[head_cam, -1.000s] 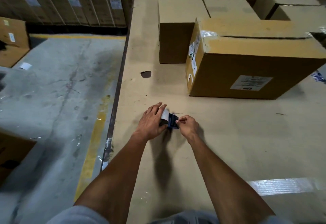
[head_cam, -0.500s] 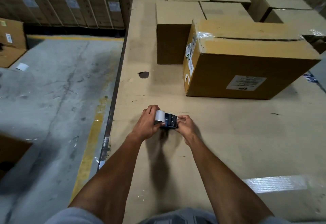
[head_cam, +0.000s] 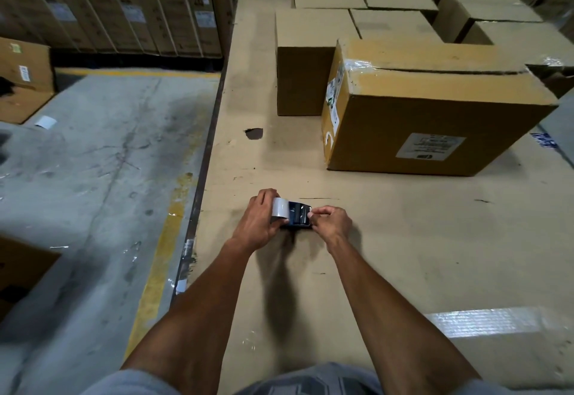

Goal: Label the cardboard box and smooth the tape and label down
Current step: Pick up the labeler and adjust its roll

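Note:
A brown cardboard box [head_cam: 435,105] stands on the cardboard-covered work surface [head_cam: 403,239], right of centre. It has a white label [head_cam: 430,146] on its near face, more labels on its left end and clear tape over the top left corner. Nearer to me, both hands hold a small dark tape dispenser [head_cam: 299,216] with a pale roll of tape [head_cam: 279,207]. My left hand [head_cam: 259,220] grips the roll side. My right hand [head_cam: 330,223] pinches the dispenser's right end. Both hands are well short of the box.
Several more brown boxes [head_cam: 306,62] stand behind and right of the labelled box. A small hole [head_cam: 254,133] marks the surface. A strip of clear tape [head_cam: 490,320] lies near right. Concrete floor [head_cam: 93,192] with a yellow line drops off at left; stacked cartons line the back wall.
The hands and dispenser stay in nearly the same place; the left fingers have shifted slightly on the roll. The head camera has drifted a little.

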A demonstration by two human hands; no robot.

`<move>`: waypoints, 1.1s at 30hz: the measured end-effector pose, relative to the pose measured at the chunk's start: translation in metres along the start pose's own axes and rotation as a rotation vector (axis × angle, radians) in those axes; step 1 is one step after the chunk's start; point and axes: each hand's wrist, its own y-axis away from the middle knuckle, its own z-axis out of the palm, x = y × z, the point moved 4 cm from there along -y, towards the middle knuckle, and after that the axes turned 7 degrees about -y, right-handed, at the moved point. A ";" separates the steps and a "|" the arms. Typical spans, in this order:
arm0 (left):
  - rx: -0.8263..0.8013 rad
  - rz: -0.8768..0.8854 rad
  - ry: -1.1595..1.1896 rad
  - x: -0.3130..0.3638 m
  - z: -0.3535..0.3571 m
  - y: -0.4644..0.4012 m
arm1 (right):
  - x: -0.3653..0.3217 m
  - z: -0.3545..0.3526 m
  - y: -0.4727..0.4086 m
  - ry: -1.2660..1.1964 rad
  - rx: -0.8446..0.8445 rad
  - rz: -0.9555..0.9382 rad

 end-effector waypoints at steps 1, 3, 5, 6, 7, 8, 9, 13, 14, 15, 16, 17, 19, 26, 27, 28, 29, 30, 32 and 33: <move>0.004 0.000 0.002 0.000 0.000 0.001 | -0.005 -0.001 0.004 0.005 0.001 -0.002; 0.014 0.001 0.007 0.000 0.000 0.002 | -0.010 -0.002 0.009 0.014 -0.002 -0.020; 0.029 0.001 0.015 -0.001 0.000 0.002 | -0.015 -0.003 0.016 -0.019 -0.012 -0.020; 0.033 0.001 0.016 -0.002 0.000 0.002 | -0.018 -0.003 0.019 -0.059 -0.028 -0.011; 0.034 0.003 0.017 -0.003 0.000 0.002 | -0.019 -0.002 0.021 -0.117 -0.054 0.001; 0.036 0.005 0.020 -0.003 0.000 0.002 | -0.019 -0.001 0.023 -0.186 -0.087 0.026; 0.037 0.004 0.025 -0.004 0.000 0.002 | -0.018 0.001 0.024 -0.262 -0.117 0.059; 0.036 -0.007 0.039 -0.006 0.000 0.001 | -0.015 0.008 0.031 -0.492 -0.203 0.180; 0.028 -0.003 0.037 -0.006 0.001 0.001 | -0.014 0.010 0.032 -0.501 -0.231 0.192; 0.018 0.004 0.033 -0.006 0.001 0.000 | -0.014 0.013 0.033 -0.501 -0.259 0.196; 0.008 0.009 0.032 -0.006 0.002 -0.001 | -0.015 0.015 0.035 -0.499 -0.278 0.192; 0.000 0.008 0.035 -0.006 0.002 -0.002 | -0.014 0.017 0.035 -0.509 -0.282 0.188; 0.003 -0.001 0.047 -0.007 0.003 -0.003 | -0.011 0.019 0.034 -0.553 -0.273 0.189; 0.003 0.016 0.025 -0.012 0.002 -0.003 | -0.009 0.010 0.037 -0.587 -0.350 0.191; 0.004 0.013 0.025 -0.012 0.002 -0.004 | -0.008 0.010 0.037 -0.575 -0.351 0.170; 0.006 0.010 0.026 -0.012 0.002 -0.004 | -0.008 0.011 0.037 -0.557 -0.354 0.145; 0.005 0.010 0.026 -0.011 0.003 -0.004 | -0.007 0.011 0.036 -0.519 -0.356 0.120; 0.004 0.014 0.025 -0.010 0.004 -0.004 | -0.007 0.012 0.036 -0.485 -0.354 0.099; 0.002 0.018 0.024 -0.009 0.005 -0.005 | -0.006 0.012 0.035 -0.426 -0.315 0.073; 0.001 0.016 0.023 -0.008 0.005 -0.005 | -0.006 0.012 0.035 -0.404 -0.284 0.073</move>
